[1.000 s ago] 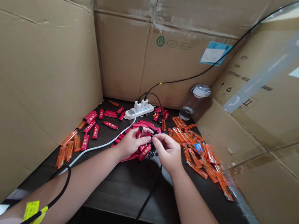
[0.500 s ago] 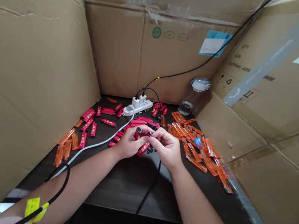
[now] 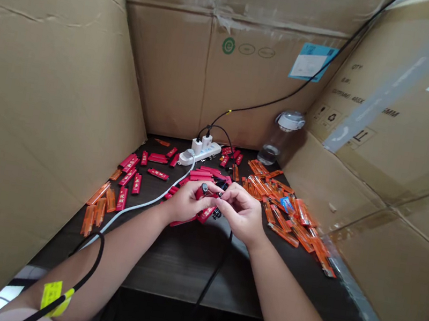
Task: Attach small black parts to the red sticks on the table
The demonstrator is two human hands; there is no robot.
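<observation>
My left hand (image 3: 187, 202) is closed round a slim red lighter (image 3: 200, 193), whose dark, metallic-looking end points up. A small black part (image 3: 220, 195) lies between the fingertips of both hands. My right hand (image 3: 244, 214) pinches at it with thumb and forefinger; its exact shape is mostly hidden. Beneath and behind the hands lies a heap of red lighters (image 3: 206, 174) with gold characters on some. Several small black pieces (image 3: 216, 213) show below the fingers.
Red lighters (image 3: 136, 183) and orange translucent pieces (image 3: 89, 219) lie to the left. A larger orange pile (image 3: 290, 218) spreads right. A white power strip (image 3: 203, 153), cables and a clear bottle (image 3: 274, 143) stand behind. Cardboard walls (image 3: 250, 90) enclose the dark table (image 3: 163, 277).
The view has shifted slightly. The red lighter in my left hand has tilted a little, its end now catching more light. Both hands stay close together, fingertips at the small black part.
</observation>
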